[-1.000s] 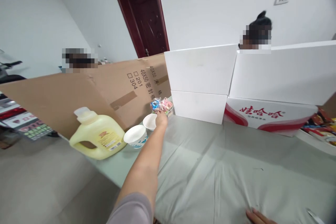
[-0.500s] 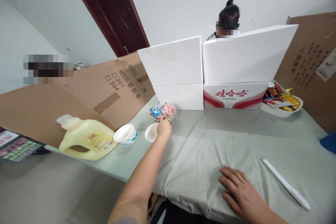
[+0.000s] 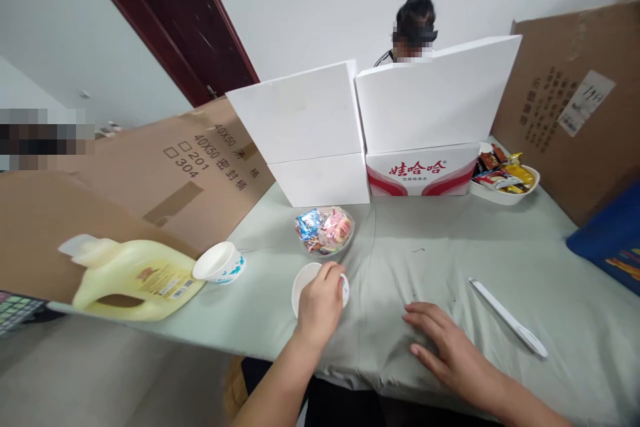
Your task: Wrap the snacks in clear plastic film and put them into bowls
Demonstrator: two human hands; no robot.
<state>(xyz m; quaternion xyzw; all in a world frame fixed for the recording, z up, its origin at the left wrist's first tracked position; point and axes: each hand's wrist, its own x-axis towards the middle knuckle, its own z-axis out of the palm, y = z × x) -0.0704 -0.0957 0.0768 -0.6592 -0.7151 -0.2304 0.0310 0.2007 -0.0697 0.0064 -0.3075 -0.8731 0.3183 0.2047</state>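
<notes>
My left hand (image 3: 320, 303) is closed around the rim of a white paper cup (image 3: 303, 283) standing on the pale green tablecloth (image 3: 450, 247). Just beyond it sits a clear bowl of wrapped candies (image 3: 325, 230). A second white paper cup with a blue pattern (image 3: 219, 263) stands to the left, beside a yellow detergent jug (image 3: 133, 277) lying near the table's left edge. My right hand (image 3: 443, 341) lies flat on the cloth with fingers spread, holding nothing. A white pen-like stick (image 3: 507, 317) lies to its right.
White foam boards (image 3: 300, 113) and a red-and-white carton (image 3: 423, 170) form a screen across the table's far side; a person sits behind it. Brown cardboard sheets (image 3: 190, 160) stand left and right. A white dish of snack packets (image 3: 505, 177) is at far right, near a blue object (image 3: 607, 240).
My left hand drew back from the candy bowl toward me, bringing a white cup along. My right hand stays flat on the cloth. The view swung right and down.
</notes>
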